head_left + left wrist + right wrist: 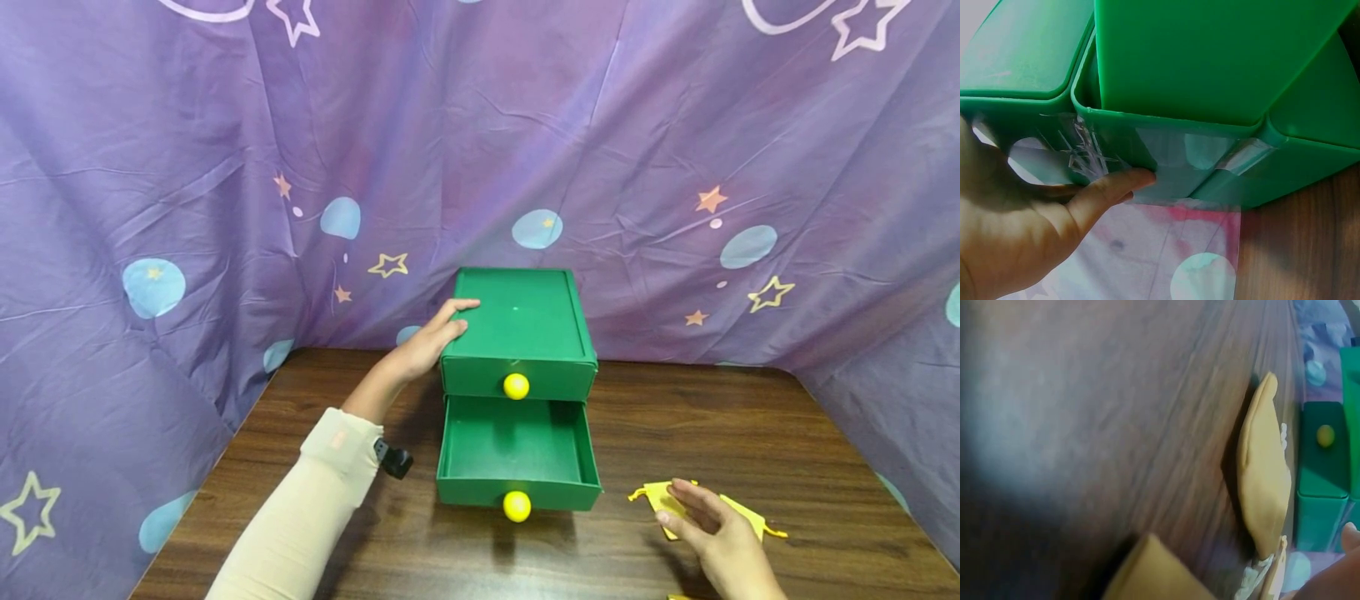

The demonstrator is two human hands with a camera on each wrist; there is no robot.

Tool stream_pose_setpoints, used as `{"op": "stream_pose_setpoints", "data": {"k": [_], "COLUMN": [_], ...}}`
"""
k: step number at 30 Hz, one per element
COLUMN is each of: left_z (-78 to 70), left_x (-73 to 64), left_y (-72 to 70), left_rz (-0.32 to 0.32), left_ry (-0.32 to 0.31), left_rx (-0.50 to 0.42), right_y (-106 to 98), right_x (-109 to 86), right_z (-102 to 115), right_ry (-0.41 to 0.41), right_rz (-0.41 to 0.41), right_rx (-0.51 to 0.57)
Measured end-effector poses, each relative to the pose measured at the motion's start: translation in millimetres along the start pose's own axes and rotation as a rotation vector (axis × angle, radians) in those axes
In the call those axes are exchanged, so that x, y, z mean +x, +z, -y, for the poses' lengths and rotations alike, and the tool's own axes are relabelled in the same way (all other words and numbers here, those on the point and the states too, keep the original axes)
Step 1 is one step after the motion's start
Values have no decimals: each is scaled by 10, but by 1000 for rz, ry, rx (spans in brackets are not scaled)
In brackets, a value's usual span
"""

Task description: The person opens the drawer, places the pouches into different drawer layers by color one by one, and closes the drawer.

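A green two-drawer box (517,317) stands on the table, its lower drawer (517,450) pulled out and its upper one pushed in. Each drawer front carries a round yellow knob (517,507). My left hand (431,337) rests against the box's left side, with fingertips at the top edge; in the left wrist view the fingers (1119,184) lie along its taped side. My right hand (723,537) hovers with bent, spread fingers over small yellow drawstring pouches (660,497). The right wrist view shows one pouch (1263,478) lying on the table, with another (1154,578) nearer.
Behind the brown wooden table (810,450) hangs a purple curtain (637,150) with stars and blue spots. A yellow edge (678,597) shows at the bottom of the head view. Clear tape (1244,156) runs across the side of the box.
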State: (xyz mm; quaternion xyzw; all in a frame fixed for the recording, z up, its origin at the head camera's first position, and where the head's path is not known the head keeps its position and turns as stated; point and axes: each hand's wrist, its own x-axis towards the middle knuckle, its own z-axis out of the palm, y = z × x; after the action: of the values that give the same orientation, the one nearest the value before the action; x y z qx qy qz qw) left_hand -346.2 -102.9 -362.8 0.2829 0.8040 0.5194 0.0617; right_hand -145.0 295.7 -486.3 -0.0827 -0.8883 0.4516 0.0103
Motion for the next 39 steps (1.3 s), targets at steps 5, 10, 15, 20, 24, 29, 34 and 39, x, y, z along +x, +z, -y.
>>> {"op": "stream_pose_setpoints", "data": {"k": [5, 10, 15, 20, 24, 29, 34, 39], "left_z": [-2, 3, 15, 17, 15, 14, 12, 2], "left_x": [-2, 1, 10, 12, 10, 4, 1, -1], "left_y": [-2, -1, 2, 1, -1, 1, 2, 1], "left_rz": [-1, 0, 1, -3, -6, -5, -4, -2], "left_ry": [-2, 2, 7, 2, -5, -1, -1, -5], "left_rx": [3, 0, 1, 5, 6, 6, 5, 3], "right_y": [-3, 8, 31, 64, 78, 98, 152, 202], "right_x": [29, 62, 97, 120, 130, 141, 134, 126], "right_z": [-49, -88, -121, -140, -151, -152, -175, -195], "right_ry": [-53, -80, -62, -61, -79, -112, -207, -285], "right_rz": [-31, -35, 7, 16, 19, 13, -59, -115], "right_rx": [41, 22, -7, -52, -65, -91, -80, -83]}}
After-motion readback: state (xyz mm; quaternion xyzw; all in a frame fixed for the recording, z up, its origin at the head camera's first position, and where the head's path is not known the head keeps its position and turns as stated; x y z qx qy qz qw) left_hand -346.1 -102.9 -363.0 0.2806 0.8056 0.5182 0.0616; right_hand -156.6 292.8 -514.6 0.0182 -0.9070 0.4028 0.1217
